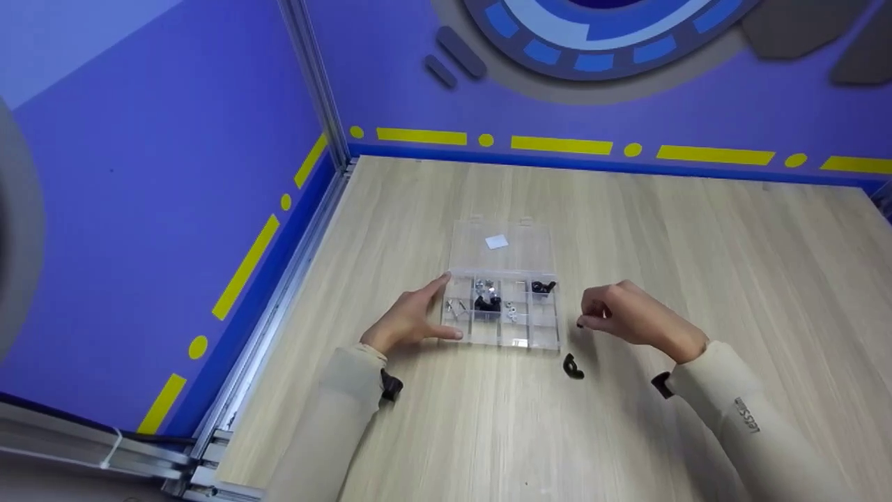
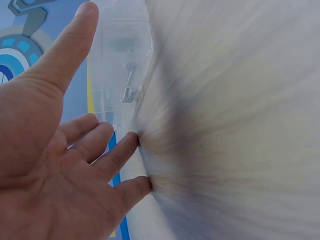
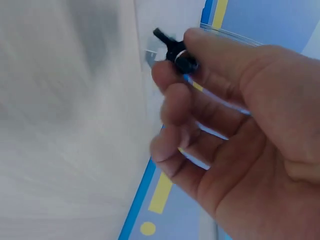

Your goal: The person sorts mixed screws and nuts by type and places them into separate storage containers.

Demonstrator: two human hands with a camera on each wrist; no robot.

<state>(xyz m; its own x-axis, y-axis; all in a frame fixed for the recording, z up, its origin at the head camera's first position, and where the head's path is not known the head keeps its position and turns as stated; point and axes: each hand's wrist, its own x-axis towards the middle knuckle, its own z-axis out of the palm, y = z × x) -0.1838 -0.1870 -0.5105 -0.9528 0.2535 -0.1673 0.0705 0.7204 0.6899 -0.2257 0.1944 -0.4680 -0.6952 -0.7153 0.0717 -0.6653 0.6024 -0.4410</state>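
Note:
A clear plastic compartment box lies on the table with its lid folded back. My left hand rests at its left side, fingers extended, the thumb along the near-left corner. In the left wrist view two fingertips of that left hand touch the tabletop. Right of the box, my right hand is raised above the table. Its thumb and index finger pinch a small black wing nut, mostly hidden in the head view. Another curved black piece lies on the table near the box's front right corner.
Inside the box sit black parts, more black parts at the back right, and small metal and white pieces. A white label is on the transparent lid. Blue walls border the wooden table at left and back.

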